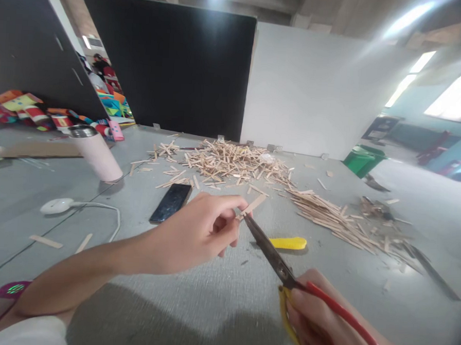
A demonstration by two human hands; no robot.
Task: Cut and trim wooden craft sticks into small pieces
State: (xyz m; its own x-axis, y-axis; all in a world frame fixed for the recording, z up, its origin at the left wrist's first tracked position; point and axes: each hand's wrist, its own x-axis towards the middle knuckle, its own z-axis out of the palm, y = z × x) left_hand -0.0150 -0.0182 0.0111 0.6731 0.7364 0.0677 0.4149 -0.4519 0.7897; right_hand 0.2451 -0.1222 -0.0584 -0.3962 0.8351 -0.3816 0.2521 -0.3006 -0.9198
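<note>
black panel [182,67] and white panel [308,89] line the far side of the worktop [192,309]. left hand [198,232] pinches a wooden strip [257,203]; right hand [316,313] curls round scissors [267,246], tips at the strip. heaped short pieces [231,165] look finished, longer sticks [328,219] seemingly remain; bare room lies nearest, a yellow handle [288,243] beside the blades.

The left grip [196,235] pinches a thin stick [257,204], and the tips of the scissors [267,244] meet it by the fingers. The right grip [307,306] holds the scissors by their red and yellow handles. On the desk [192,304], a yellow object [290,243] lies beside the blades, a phone [170,203] beyond the left wrist. Farther back spreads a pile of stick pieces [234,162]; longer sticks [330,219] lie rightward. A pink bottle [98,155] stands at left.
</note>
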